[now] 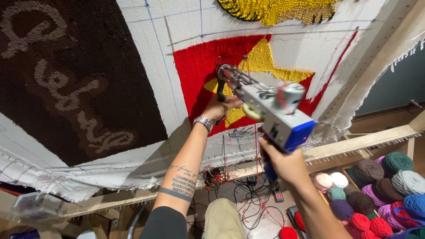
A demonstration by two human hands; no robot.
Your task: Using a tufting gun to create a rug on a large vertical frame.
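Grey-bodied with a blue rear, the tufting gun (270, 110) pressed its nose against the red-and-yellow rug cloth (199, 66). The right hand (283, 163) had its fingers wrapped around the gun's lower grip, while the left hand (219, 108) closed on its black front handle.

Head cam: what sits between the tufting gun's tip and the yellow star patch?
Nothing. In the head view the tufting gun tip presses straight on the cloth at the edge of the yellow star patch, red pile beside it. Both hands hold the gun: left hand, right hand.

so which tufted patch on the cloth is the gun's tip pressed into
The red patch around the yellow star, not the brown patch at left.
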